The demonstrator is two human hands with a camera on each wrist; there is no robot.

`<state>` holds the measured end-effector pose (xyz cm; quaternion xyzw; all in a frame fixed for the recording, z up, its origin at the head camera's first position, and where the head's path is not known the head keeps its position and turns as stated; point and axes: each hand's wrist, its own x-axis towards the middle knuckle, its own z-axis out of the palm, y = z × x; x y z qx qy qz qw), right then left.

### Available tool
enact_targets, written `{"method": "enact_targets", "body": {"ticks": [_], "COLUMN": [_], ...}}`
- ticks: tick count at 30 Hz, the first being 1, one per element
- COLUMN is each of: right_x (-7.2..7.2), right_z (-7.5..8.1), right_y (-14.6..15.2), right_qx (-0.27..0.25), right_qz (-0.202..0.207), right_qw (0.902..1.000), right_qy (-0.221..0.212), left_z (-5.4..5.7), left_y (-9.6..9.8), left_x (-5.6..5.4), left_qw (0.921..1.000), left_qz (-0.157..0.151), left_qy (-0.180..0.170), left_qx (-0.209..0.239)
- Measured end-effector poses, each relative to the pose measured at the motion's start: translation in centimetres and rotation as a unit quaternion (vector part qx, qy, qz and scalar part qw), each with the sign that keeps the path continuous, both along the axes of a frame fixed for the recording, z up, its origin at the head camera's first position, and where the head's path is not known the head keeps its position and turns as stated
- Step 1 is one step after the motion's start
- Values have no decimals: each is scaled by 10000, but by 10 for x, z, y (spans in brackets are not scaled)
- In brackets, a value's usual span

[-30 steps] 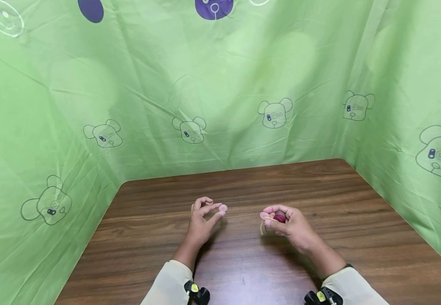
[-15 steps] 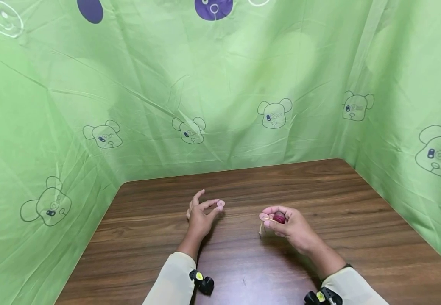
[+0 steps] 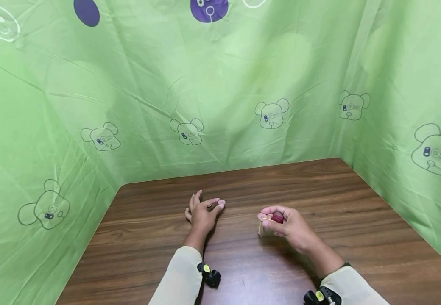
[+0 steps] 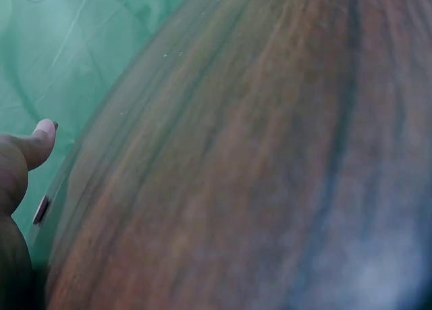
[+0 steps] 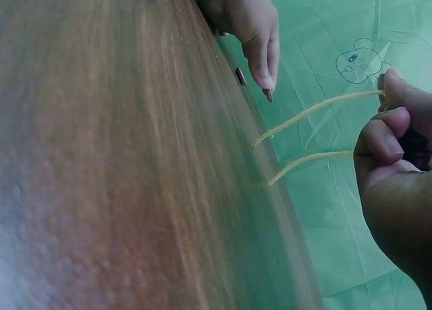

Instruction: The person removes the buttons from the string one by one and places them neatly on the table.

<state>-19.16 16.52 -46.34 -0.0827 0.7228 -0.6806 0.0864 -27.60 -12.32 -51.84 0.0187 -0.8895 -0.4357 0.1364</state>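
My left hand [image 3: 202, 217] pinches a small round pink button [image 3: 221, 202] between thumb and index finger, its other fingers spread. To its right, my right hand [image 3: 297, 232] holds another pink button [image 3: 260, 216] at its fingertips. A yellow string [image 3: 259, 228] runs at that button, and two lengths of it hang out in the right wrist view. Tucked in the right palm is a rounded, ridged dark red thing [image 3: 278, 217], partly hidden by the fingers. Only the edge of the left hand [image 4: 17, 171] shows in the left wrist view.
The brown wood-grain table [image 3: 319, 195] spreads under both hands. Green cloth [image 3: 228, 76] with bear drawings hangs behind it and at both sides. In the right wrist view a small thin brown piece [image 5: 240, 75] shows by the table surface near the left hand.
My left hand has shifted slightly up and its forearm has swung right, the button still pinched; its other fingers have spread out. The right hand stays nearly where it was.
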Motion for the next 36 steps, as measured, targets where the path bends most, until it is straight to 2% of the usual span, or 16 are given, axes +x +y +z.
{"method": "enact_targets", "body": {"ticks": [7, 18, 30, 36], "right_x": [1, 1, 1, 3], "right_z": [1, 1, 2, 3], "right_y": [0, 0, -2, -1], "right_qx": [26, 147, 147, 205], "right_qz": [-22, -51, -26, -45], "right_qw": [10000, 9998, 9998, 9996], "right_qy": [3, -97, -127, -162], "left_z": [2, 2, 1, -3], "left_y": [4, 8, 9, 10], "left_x": [-3, -11, -13, -16], "left_qw": [9999, 9975, 9951, 9953], "left_qz": [76, 314, 435, 436], "left_qy": [-141, -378, -483, -371], "left_qx": [-65, -518, -748, -777]}}
